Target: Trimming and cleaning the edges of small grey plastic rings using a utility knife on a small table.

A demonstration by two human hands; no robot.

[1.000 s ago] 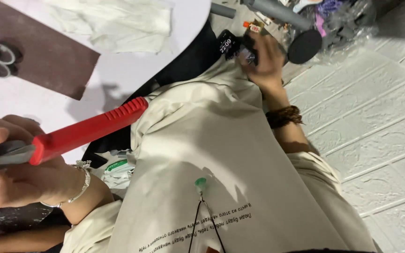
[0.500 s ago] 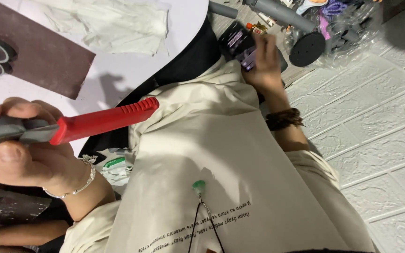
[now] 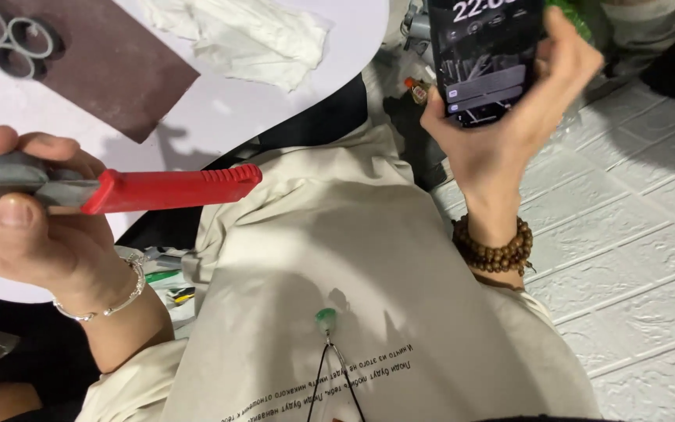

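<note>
Head view, looking down over a cream shirt (image 3: pixel 337 258) with a green pendant (image 3: pixel 325 316) on a dark cord.

I see the left hand (image 3: pixel 33 227) at the left edge, fingers curled tight and pressed together around a grey tool (image 3: pixel 9 181). The thumb lies flat along its underside. The tool's red handle (image 3: pixel 169 187) sticks out to the right, roughly level, its tip over the shirt's shoulder. The grey end runs out of frame, so I cannot tell what kind of tool it is; possibly a file. A silver bangle (image 3: pixel 111 297) sits on that wrist.

The right hand (image 3: pixel 501 133) is raised at upper right, holding a dark phone (image 3: pixel 486 59) upright with its lit screen facing me. Fingers wrap the right edge, thumb base presses the lower left corner; a firm clasp, fingers not spread. A brown bead bracelet (image 3: pixel 494 250) circles the wrist.

The two hands are well apart, the shirt between them.

Behind the left hand: a white round table (image 3: pixel 275 101). On it lies a dark brown sheet (image 3: pixel 119 70) with grey metal rings (image 3: pixel 9 43) at its top left corner, and a crumpled white cloth (image 3: pixel 236 39) just beside the sheet. To the right, a white brick-pattern surface (image 3: pixel 634 234).
</note>
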